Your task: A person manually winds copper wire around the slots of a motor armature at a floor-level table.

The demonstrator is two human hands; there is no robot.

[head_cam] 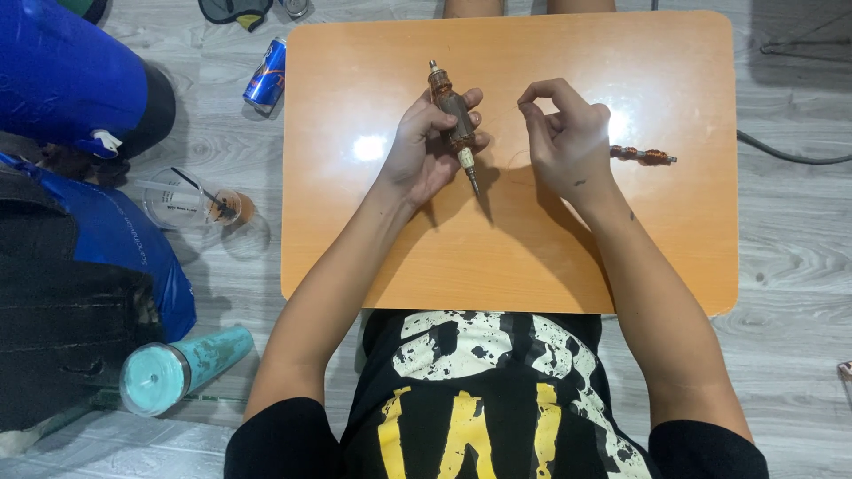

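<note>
On the orange table [373,248], left hand [426,146] grips a motor armature [453,120]; right hand [568,133] pinches fingertips together.

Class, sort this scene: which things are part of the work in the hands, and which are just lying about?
In the work: motor armature, gripped in left hand; right hand, fingers pinched beside it; second armature on orange table.

Lying about: blue drink can, teal tumbler, clear plastic cup, blue bag, all on the floor.

I see a blue and silver drink can [266,75] lying on the grey floor left of the table, and a blue plastic bag [124,248] further left
</note>
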